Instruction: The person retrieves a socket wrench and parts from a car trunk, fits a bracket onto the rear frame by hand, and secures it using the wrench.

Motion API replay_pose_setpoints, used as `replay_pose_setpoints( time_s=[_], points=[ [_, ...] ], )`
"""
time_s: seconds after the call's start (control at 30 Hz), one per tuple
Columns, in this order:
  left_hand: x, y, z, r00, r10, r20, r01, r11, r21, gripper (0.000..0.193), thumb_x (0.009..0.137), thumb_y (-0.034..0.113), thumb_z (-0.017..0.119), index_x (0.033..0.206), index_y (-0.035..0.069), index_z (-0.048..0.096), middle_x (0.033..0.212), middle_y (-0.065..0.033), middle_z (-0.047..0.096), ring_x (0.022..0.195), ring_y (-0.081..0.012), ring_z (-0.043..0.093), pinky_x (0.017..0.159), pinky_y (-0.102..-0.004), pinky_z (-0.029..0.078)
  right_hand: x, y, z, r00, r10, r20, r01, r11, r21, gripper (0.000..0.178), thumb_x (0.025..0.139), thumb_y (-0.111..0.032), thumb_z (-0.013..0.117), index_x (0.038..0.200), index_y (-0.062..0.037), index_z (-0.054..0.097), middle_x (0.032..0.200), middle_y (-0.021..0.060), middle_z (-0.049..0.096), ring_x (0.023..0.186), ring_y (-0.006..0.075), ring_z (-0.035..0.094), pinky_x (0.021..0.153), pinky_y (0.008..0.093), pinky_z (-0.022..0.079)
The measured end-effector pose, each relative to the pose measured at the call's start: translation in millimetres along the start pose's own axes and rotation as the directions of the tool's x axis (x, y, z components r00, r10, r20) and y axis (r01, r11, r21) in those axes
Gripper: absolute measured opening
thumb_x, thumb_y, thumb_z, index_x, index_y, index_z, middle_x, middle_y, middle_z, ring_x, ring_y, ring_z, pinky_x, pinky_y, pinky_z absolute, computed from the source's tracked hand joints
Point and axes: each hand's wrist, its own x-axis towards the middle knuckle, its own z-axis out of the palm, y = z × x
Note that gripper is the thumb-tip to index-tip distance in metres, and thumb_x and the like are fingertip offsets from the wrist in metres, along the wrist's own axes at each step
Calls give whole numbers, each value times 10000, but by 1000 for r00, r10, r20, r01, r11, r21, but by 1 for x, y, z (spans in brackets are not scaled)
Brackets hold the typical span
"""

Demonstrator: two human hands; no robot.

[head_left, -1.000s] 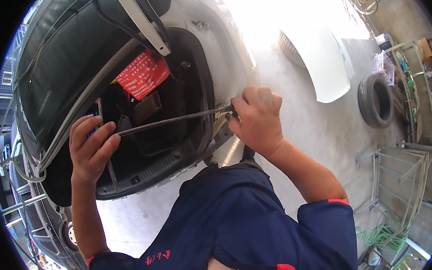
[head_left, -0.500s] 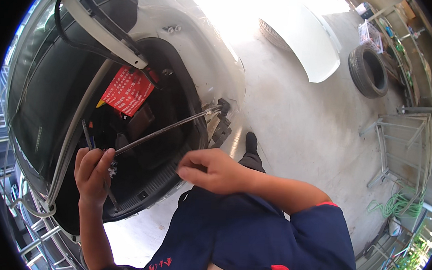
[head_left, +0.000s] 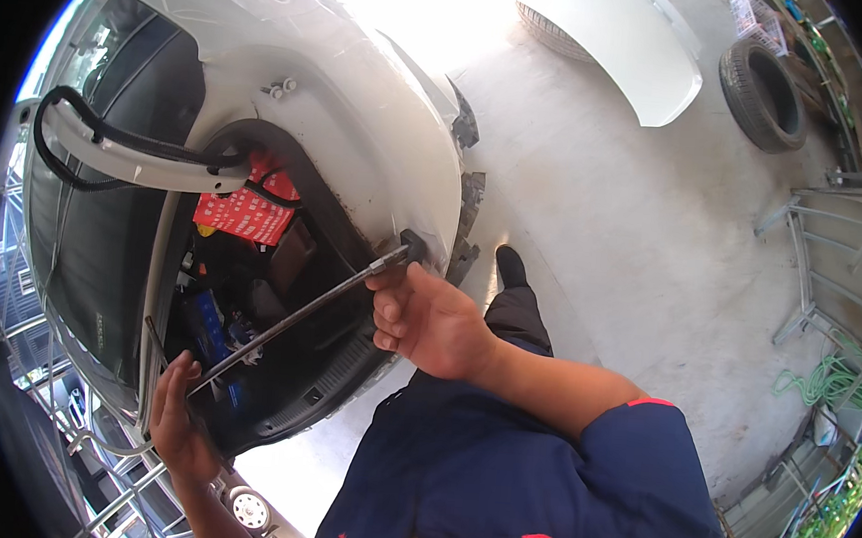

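A long T-handled metal rod [head_left: 293, 319] slants across the opening at the back of a white car [head_left: 363, 94]. Its upper right end meets a small black block [head_left: 412, 245] at the car's rear corner. Just below that end, my right hand [head_left: 437, 319] has curled fingers pinching the rod. At the opposite end, my left hand [head_left: 180, 421] is at the crossbar, fingers fairly straight and loosely around it; the palm side is partly hidden. Inside the opening lie a red printed sheet [head_left: 245, 211] and a blue object [head_left: 209, 325] I cannot make out.
A pale curved body panel [head_left: 626, 53] covers part of a tyre [head_left: 552, 33] on the floor. Another tyre [head_left: 763, 97] lies near a metal frame [head_left: 839, 228] at the right, with a green hose [head_left: 828, 382] below. A white strut with black cable [head_left: 139, 159] juts over the car.
My right hand has moved onto the rod near the block. My left hand has shifted down, its fist loosening into straighter fingers. The view has shifted, and more of the car's rear corner shows.
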Motion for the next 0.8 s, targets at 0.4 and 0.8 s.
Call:
replay_pose_setpoints(
  time_s=[0.4, 0.8],
  points=[
    [17, 51, 37, 813, -527, -249, 272, 720, -638, 700, 990, -28, 410, 1672, -20, 251, 1733, -237, 287, 1429, -361, 569, 1118, -374, 552, 4, -11, -5, 1000, 17, 25, -13, 987, -158, 387, 1164, -472, 426, 1062, -118, 546, 872, 10, 508, 784, 139, 476, 795, 341, 456],
    [37, 13, -10, 687, -405, 604, 714, 223, -663, 590, 1058, 345, 604, 1406, -129, 568, 591, -159, 621, 403, -181, 549, 340, -300, 436, 2, -17, -5, 999, -2, 38, 15, 942, -336, 429, 1176, -480, 372, 1017, -110, 520, 816, 6, 499, 741, 117, 472, 695, 273, 417]
  ],
)
